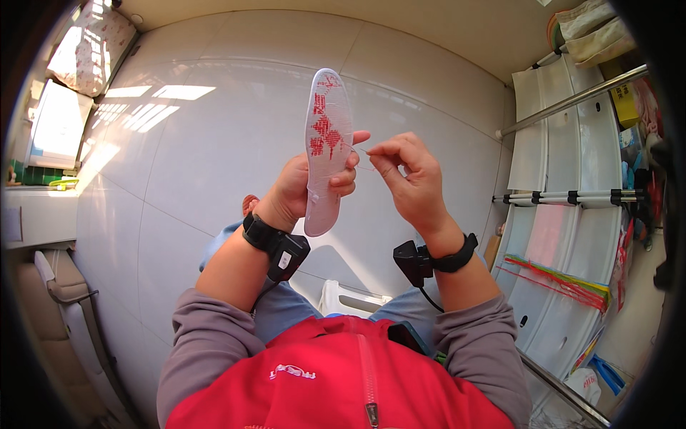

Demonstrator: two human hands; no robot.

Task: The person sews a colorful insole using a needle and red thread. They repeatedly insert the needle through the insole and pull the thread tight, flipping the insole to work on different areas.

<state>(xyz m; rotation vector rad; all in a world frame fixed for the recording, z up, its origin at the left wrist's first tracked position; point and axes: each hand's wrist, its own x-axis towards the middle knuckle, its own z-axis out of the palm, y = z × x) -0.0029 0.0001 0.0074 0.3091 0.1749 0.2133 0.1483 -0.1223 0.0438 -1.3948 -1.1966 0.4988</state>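
My left hand [292, 182] holds a white shoe insole [323, 198] upright, thumb side behind it and fingertips curled round its right edge, one finger sticking out. Red cross-stitch embroidery [324, 131] covers patches of the insole's upper half. Just right of the insole, my right hand [410, 174] pinches a thin needle [363, 152] between thumb and forefinger; its tip points toward the insole's edge. A fine red thread [366, 169] hangs between the insole and my right hand. Both wrists wear black straps with small black devices.
A white plastic stool [348, 300] shows between my knees. At the right stands a rack with white shelves [557, 155] and metal rails; bundled red, yellow and green threads [568, 284] lie across its lower part. A beige cushioned seat [64, 322] is at the lower left, a white cabinet [40, 217] above it.
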